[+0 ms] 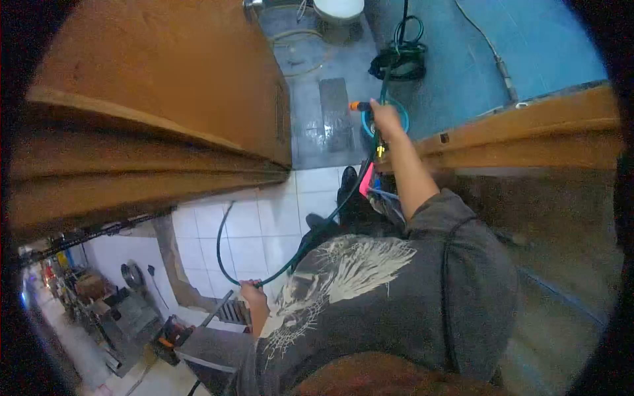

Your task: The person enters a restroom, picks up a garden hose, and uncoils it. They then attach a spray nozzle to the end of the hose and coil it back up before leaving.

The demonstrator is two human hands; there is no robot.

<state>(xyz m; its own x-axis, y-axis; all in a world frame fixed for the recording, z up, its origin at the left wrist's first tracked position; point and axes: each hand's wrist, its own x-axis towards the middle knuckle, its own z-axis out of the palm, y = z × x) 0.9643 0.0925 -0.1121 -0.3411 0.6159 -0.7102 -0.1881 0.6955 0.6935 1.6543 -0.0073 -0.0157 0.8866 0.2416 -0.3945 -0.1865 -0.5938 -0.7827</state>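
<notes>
My right hand [386, 120] is closed around a hose spray nozzle [357, 105] with an orange tip that points left. A brass-coloured fitting [381, 152] shows just below this hand. My left hand [252, 292] grips a dark green hose [305, 251], which sags between my two hands. From the left hand the hose's other stretch loops up over the white floor tiles. Under the right hand lies a round, blue-rimmed basin [404, 113], partly hidden. Beyond it is a coiled dark green hose [406, 63].
A wooden door [165, 72] stands on the left and a wooden frame [541, 125] on the right. Ahead is a wet-floored bathroom with a toilet [340, 8] and blue wall [462, 59]. A pink item [366, 180] lies near my feet; cluttered shelving [125, 317] stands lower left.
</notes>
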